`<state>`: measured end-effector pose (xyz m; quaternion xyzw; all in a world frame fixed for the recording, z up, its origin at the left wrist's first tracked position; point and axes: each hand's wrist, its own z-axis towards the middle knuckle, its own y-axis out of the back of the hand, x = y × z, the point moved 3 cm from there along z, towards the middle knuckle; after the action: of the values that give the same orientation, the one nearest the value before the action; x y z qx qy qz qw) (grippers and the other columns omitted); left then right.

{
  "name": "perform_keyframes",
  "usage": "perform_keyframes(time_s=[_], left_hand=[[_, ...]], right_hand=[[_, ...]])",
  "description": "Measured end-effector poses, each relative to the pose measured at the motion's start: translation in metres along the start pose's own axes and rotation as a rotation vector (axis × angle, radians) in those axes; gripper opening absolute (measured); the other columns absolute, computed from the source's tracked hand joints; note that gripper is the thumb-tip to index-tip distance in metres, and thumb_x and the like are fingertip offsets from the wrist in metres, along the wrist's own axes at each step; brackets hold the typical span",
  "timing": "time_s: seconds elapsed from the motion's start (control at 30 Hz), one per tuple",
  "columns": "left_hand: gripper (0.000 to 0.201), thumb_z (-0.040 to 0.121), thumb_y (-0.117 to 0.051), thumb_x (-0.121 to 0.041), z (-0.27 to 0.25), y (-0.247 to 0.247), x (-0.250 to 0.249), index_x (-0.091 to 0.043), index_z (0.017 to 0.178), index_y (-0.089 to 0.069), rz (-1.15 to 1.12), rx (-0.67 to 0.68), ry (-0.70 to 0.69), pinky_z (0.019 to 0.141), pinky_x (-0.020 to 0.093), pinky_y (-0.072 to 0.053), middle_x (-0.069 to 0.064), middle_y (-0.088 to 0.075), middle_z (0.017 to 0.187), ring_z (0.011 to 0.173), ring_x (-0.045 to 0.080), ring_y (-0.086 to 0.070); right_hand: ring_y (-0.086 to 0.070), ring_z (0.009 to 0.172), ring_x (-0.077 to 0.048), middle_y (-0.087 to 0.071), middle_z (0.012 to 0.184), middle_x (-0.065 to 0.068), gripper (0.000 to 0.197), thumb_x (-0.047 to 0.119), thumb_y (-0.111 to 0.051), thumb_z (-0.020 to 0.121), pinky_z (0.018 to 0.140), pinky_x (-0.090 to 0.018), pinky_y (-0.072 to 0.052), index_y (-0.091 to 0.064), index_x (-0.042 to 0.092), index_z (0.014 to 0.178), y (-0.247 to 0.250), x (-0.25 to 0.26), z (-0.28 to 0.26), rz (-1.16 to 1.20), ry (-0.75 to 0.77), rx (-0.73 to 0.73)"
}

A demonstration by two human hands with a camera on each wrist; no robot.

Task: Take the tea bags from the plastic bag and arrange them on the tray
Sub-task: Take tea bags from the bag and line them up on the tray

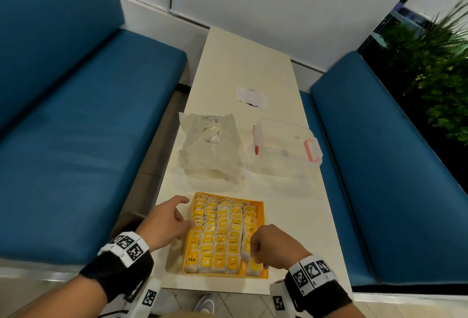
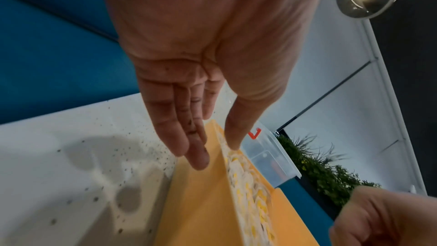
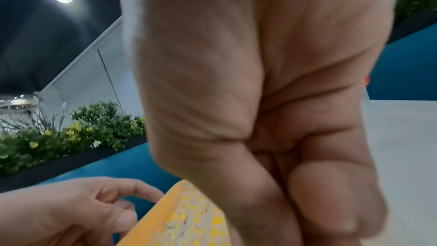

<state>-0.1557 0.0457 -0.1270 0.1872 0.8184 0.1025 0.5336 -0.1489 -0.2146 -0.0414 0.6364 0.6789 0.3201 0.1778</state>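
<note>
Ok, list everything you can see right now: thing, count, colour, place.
tray: one, orange, near table edge.
tea bags: many, white with yellow tags, in rows filling the tray.
plastic bag: one, clear, crumpled, beyond the tray.
lidded box: one, clear with red clips, right of the bag.
table: one, white.
benches: two, blue, either side.
plant: green, far right.
left hand: fingers straight at tray's left wall.
right hand: curled over near right tea bags; grip unclear.
</note>
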Motion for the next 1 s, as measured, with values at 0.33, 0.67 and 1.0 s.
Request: perform_keyframes(time_s=[0.33, 0.67, 1.0], left_hand=[[0.051, 0.088, -0.075, -0.013, -0.005, -0.011, 0.003, -0.026, 0.133, -0.054, -0.026, 0.049, 0.005, 0.062, 0.036, -0.062, 0.010, -0.072, 0.080, 0.060, 0.020, -0.074], [0.051, 0.089, -0.074, -0.013, -0.005, -0.012, 0.004, -0.024, 0.134, -0.054, -0.042, 0.052, 0.009, 0.060, 0.036, -0.062, 0.011, -0.070, 0.081, 0.060, 0.021, -0.073], [0.048, 0.090, -0.073, -0.013, -0.008, -0.014, 0.001, -0.027, 0.132, -0.056, -0.070, 0.076, 0.035, 0.065, 0.042, -0.064, 0.010, -0.074, 0.082, 0.064, 0.021, -0.075]], right_hand=[[-0.063, 0.088, -0.027, -0.066, 0.115, -0.019, 0.017, -0.004, -0.050, 0.094, 0.066, -0.030, -0.045, -0.064, 0.001, 0.101, -0.025, 0.012, 0.040, -0.170, -0.129, -0.017], [-0.064, 0.106, -0.029, -0.060, 0.120, -0.014, 0.023, -0.004, -0.042, 0.093, 0.079, -0.030, -0.048, -0.058, 0.013, 0.096, -0.034, 0.007, 0.041, -0.081, -0.179, -0.219], [-0.065, 0.105, -0.022, -0.064, 0.123, -0.008, 0.032, 0.020, -0.053, 0.097, 0.081, -0.029, -0.051, -0.057, 0.012, 0.128, -0.037, -0.052, 0.027, 0.390, -0.378, -0.508]])
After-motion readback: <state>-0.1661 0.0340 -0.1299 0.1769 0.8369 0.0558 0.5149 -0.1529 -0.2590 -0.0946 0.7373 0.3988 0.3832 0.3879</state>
